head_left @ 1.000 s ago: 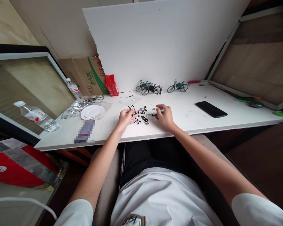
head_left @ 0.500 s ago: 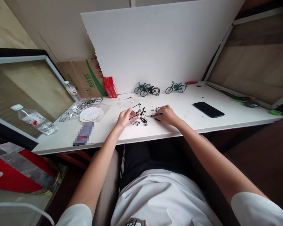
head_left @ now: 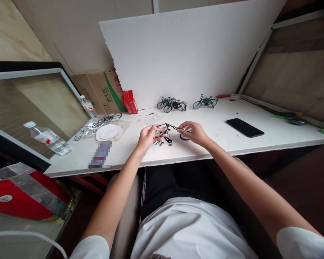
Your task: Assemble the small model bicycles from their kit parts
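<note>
Raised since earlier, a thin black rod [head_left: 175, 127] is pinched by the right hand [head_left: 196, 133] beside the wheel [head_left: 185, 137]; left of it, the left hand [head_left: 146, 139] grips a black frame [head_left: 162, 125]. Forcing misaligned ends could snap them — model bicycles [head_left: 205, 102] stand beyond the wheel.

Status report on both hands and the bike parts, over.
Left hand gripping black bicycle frame. Right hand pinching slim black part, its tip close to frame. Loose small parts below, wheel under right hand.
</note>
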Available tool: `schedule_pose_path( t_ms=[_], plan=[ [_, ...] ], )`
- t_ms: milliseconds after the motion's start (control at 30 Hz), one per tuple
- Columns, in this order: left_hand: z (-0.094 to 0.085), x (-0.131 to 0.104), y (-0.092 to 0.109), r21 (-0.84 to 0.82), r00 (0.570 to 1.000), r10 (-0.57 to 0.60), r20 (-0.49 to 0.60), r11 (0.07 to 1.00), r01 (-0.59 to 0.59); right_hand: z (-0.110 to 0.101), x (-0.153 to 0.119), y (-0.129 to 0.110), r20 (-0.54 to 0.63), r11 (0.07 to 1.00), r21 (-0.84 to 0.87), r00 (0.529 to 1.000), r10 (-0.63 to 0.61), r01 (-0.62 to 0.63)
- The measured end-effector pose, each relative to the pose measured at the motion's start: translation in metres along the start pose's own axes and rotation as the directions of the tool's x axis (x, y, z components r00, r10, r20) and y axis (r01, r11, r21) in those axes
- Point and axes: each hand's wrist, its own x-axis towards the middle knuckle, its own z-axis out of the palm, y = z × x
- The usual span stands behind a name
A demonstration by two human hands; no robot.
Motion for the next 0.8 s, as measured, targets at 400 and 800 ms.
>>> schedule_pose_path(
  t_ms=[400,800],
  plan=[
    [-0.006,-0.004,0.018,-0.18,0.998,-0.063,0.023,0.981,0.066,0.004,-0.002,-0.046,-0.125,0.967,0.254,0.992,0.003,0.029],
    [-0.005,-0.002,0.013,-0.154,0.995,-0.098,0.01,0.983,0.098,0.003,-0.002,-0.046,-0.19,0.983,0.173,0.981,-0.023,0.057]
  ],
)
